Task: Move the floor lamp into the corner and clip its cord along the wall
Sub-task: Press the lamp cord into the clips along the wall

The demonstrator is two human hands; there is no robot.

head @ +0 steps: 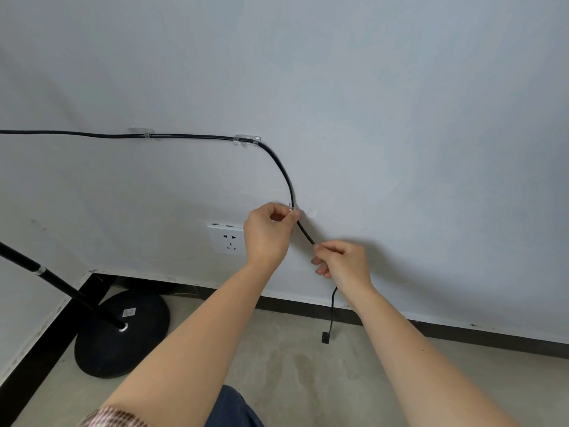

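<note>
Cord (278, 163) runs along the wall (400, 103) through two clear clips (247, 140), then curves down to a third clip (292, 206), where the left hand (268, 232) pinches it with thumb and fingertips closed. Right hand (343, 261) grips the cord lower down, fingers closed on it, plug (325, 337) dangling near the floor. Lamp base (123, 331) sits in the corner at left, outlet (228, 238) just left of the left hand.

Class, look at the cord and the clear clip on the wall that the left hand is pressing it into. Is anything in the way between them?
Nothing visible. The left hand pinches the cord right at the clear clip; the right hand holds it lower.
</note>
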